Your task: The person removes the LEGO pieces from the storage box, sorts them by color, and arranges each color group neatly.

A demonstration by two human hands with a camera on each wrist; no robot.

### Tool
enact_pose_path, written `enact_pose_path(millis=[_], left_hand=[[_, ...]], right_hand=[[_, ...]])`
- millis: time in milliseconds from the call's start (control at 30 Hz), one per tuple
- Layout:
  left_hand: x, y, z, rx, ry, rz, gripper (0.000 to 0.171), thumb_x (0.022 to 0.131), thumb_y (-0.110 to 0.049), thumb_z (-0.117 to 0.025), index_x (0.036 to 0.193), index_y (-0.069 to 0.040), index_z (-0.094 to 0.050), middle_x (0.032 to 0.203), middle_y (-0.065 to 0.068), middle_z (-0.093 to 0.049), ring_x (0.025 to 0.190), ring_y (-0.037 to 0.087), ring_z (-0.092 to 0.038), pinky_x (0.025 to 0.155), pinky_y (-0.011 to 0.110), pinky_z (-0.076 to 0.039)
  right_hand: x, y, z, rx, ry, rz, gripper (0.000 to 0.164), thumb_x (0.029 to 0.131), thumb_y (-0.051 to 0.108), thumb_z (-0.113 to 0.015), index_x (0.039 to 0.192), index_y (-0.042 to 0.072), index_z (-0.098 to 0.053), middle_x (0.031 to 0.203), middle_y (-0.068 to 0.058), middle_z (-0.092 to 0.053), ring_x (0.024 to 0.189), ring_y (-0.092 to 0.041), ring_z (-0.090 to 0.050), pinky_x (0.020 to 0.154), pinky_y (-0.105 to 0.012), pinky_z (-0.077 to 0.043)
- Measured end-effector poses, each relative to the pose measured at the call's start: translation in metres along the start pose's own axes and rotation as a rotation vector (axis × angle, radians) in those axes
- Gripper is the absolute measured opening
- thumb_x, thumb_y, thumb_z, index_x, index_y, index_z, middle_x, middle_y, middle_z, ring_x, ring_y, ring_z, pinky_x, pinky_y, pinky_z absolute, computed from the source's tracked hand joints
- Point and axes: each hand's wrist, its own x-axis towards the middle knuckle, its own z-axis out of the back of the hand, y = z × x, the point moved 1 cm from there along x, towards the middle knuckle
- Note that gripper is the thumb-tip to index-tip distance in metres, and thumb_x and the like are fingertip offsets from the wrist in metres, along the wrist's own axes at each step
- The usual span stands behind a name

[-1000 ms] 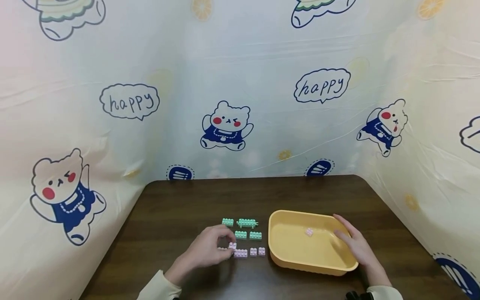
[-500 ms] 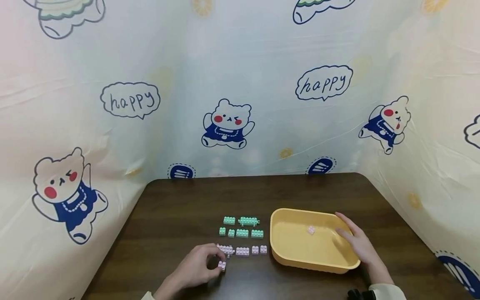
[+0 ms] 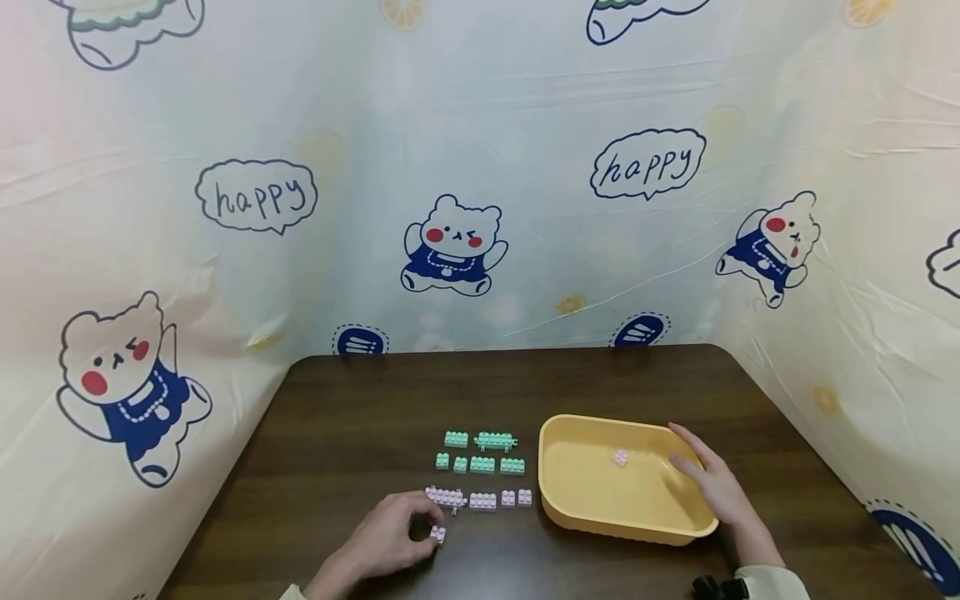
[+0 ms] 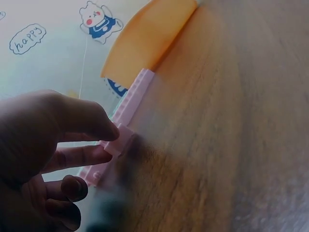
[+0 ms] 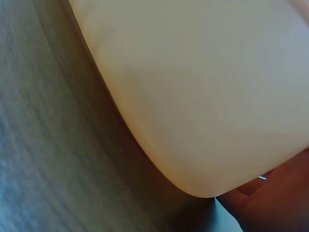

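My left hand pinches a small pink toy brick between thumb and forefinger, low over the table in front of the pink row. In the left wrist view, the pinched brick overlaps a line of other pink bricks. My right hand grips the right side of a yellow tray, the thumb over its rim. One pink piece lies inside the tray. The right wrist view is mostly filled by the tray's outer wall, with part of the hand at the lower right.
On the brown table, left of the tray, two rows of green bricks lie farther back. Nearer is a row of pink pieces, with a studded long piece at its left end. A printed curtain surrounds the table's back and sides.
My left hand has moved from over the pink row toward me and to the left, carrying the small pink brick and uncovering more pieces. My right hand stays on the tray.
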Motion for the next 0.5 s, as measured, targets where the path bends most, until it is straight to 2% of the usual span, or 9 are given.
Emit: enact_pose_path(millis=[33, 100, 200, 500], left_hand=[[-0.0001, 0.0005, -0.0002, 0.0, 0.0, 0.002, 0.021, 0.073, -0.014, -0.077, 0.083, -0.03, -0.068, 0.083, -0.018, -0.061, 0.078, 0.002, -0.057, 0.07, 0.023, -0.047], [-0.0004, 0.0012, -0.0007, 0.0, 0.003, 0.006, 0.021, 0.073, -0.014, -0.077, 0.083, -0.03, -0.068, 0.083, -0.019, -0.061, 0.077, 0.001, -0.057, 0.07, 0.022, -0.047], [-0.0008, 0.002, -0.0016, -0.001, 0.006, 0.009, 0.022, 0.073, -0.015, -0.077, 0.083, -0.031, -0.068, 0.083, -0.019, -0.061, 0.078, 0.001, -0.056, 0.071, 0.023, -0.046], [-0.0017, 0.0031, -0.0037, 0.002, -0.011, 0.002, 0.022, 0.073, -0.014, -0.078, 0.084, -0.03, -0.068, 0.083, -0.019, -0.061, 0.077, 0.0, -0.056, 0.071, 0.023, -0.047]], right_hand=[[-0.0001, -0.0001, 0.0, 0.002, 0.001, 0.0, 0.06, 0.101, 0.034, -0.05, 0.154, 0.016, -0.029, 0.16, -0.018, -0.02, 0.143, -0.041, -0.023, 0.099, -0.028, -0.035], [-0.0003, -0.0001, 0.0001, 0.013, 0.002, 0.003, 0.059, 0.101, 0.034, -0.05, 0.154, 0.016, -0.028, 0.16, -0.018, -0.02, 0.143, -0.041, -0.022, 0.096, -0.019, -0.034], [-0.0009, -0.0004, 0.0002, 0.02, 0.0, 0.009, 0.059, 0.101, 0.034, -0.05, 0.153, 0.016, -0.029, 0.16, -0.018, -0.021, 0.142, -0.04, -0.024, 0.086, -0.007, -0.031], [-0.0002, -0.0009, -0.0002, 0.021, 0.004, 0.009, 0.06, 0.101, 0.037, -0.05, 0.154, 0.017, -0.029, 0.16, -0.018, -0.022, 0.142, -0.041, -0.024, 0.085, -0.007, -0.031]])
